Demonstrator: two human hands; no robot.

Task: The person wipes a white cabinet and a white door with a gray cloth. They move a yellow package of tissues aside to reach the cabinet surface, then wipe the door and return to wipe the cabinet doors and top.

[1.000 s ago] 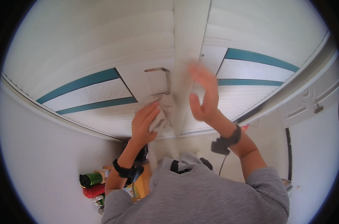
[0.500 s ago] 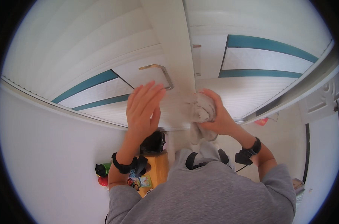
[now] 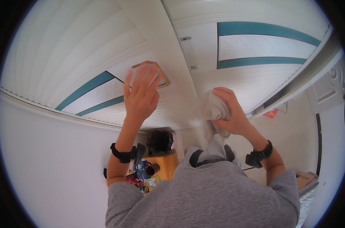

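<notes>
My left hand [image 3: 141, 93] is raised in front of the left white wardrobe door [image 3: 100, 41], fingers stretched out and a little apart. Its fingertips overlap the angular metal-rimmed handle [image 3: 165, 78]; whether they touch it I cannot tell. A crumpled off-white cloth [image 3: 217, 107] is bunched in my right hand [image 3: 235, 114], the thumb below it and the fingers over its far side. That cloth is close to the pale upright frame [image 3: 172, 45] between the doors. Each wrist wears a black strap.
The right door carries teal bands [image 3: 263, 28]. Below my left forearm, a wooden cabinet [image 3: 168, 167] bears a brown cup [image 3: 152, 169] and small colourful items, beside a black bag [image 3: 160, 141]. White walls stand at both sides. A red object [image 3: 270, 114] lies on the floor at right.
My left hand has moved up onto the handle area of the left door. My right hand, still holding the cloth, appears slightly farther right. The whole view has shifted and turned a little.
</notes>
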